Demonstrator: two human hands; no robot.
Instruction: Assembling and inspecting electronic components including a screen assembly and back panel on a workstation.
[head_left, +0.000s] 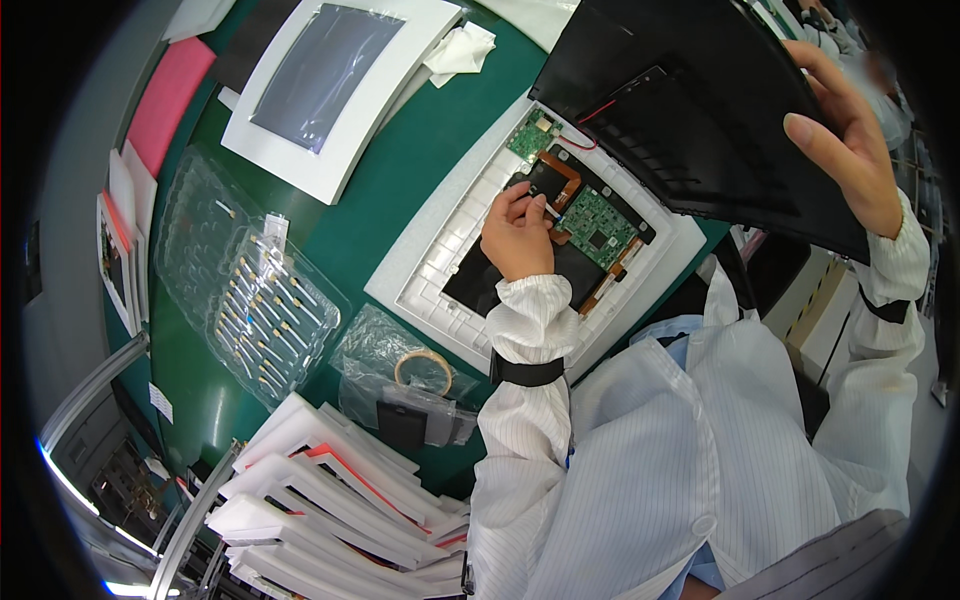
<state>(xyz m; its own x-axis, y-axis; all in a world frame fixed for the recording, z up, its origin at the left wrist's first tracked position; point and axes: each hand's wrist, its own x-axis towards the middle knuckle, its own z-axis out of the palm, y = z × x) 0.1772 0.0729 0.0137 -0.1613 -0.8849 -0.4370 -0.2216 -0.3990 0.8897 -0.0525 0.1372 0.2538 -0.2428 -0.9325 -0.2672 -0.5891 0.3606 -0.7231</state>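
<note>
- Place: electronics assembly workshop.
- Green-topped table (380, 205) across the frame's centre.
- Exposed circuit board (597, 226), right of centre.
- Clear tray (190, 235) of small parts (285, 325), left.
- Striped work smock (640, 430), lower right.

On the desk (345, 235), a foam sheet (424, 226) is laid, and on it a device housing (437, 277) is set. Inside the housing, a large circuit board (595, 228) is fitted toward the right, with a small circuit board (530, 139) at the far end. The left hand (518, 235) is held over the interior, left of the large board. Along the housing's far right side, a display panel (700, 110) is raised, its right edge held by the right hand (855, 155). To the left, short cables (272, 310) are laid in a clamshell tray (190, 200); beyond it a framed screen (328, 75) is placed. Nearer, between tray and housing, a tape roll (424, 353) and plastic bag (362, 345) are left. Foam boards (320, 500) are stacked near left.
</note>
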